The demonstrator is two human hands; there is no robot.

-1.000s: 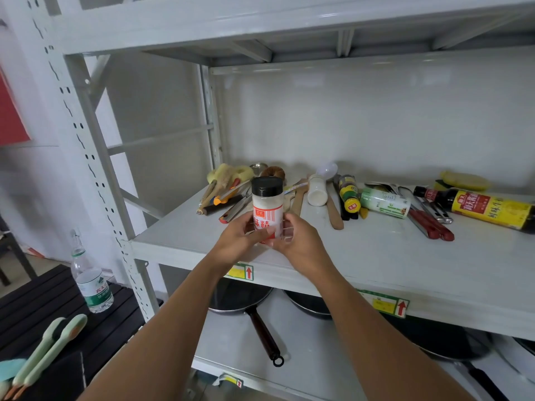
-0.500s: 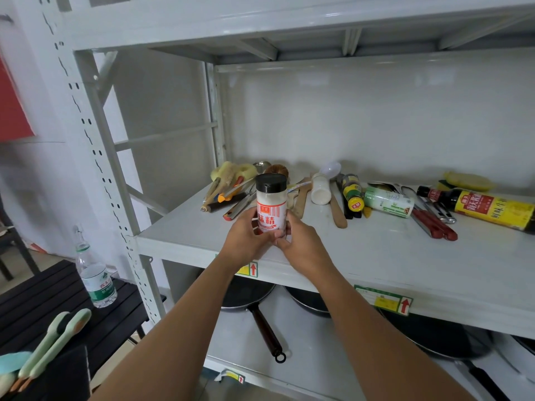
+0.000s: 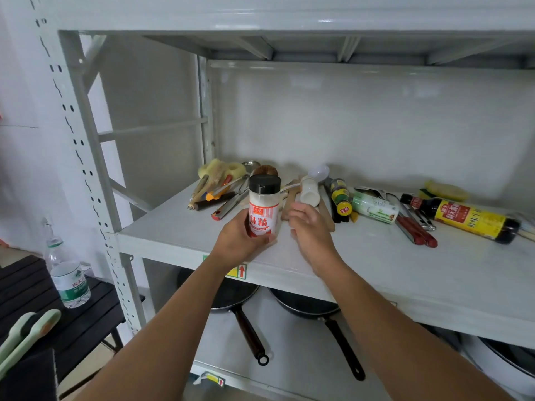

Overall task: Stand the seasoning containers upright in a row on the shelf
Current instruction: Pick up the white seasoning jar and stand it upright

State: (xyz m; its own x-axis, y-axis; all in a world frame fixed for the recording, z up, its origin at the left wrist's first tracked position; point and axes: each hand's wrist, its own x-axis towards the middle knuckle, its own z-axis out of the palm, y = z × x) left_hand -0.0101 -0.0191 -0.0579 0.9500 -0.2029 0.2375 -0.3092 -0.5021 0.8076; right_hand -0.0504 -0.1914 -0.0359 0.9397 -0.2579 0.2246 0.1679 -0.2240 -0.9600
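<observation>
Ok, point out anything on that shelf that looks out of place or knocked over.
Four containers lie on their sides at the back of the shelf, mixed in with utensils: the white bottle, the yellow-capped jar, the green-labelled shaker and the soy sauce bottle. Only the black-lidded shaker is upright, in the left hand.

A pale grey metal shelving unit (image 3: pixel 376 287) with perforated uprights (image 3: pixel 72 134) stands against a plain white wall (image 3: pixel 362 120), evenly lit with soft glare on the upper beam. To its left, a dark slatted bench (image 3: pixel 86 319) sits low beside the frame. A red patch shows at the far left edge.
</observation>
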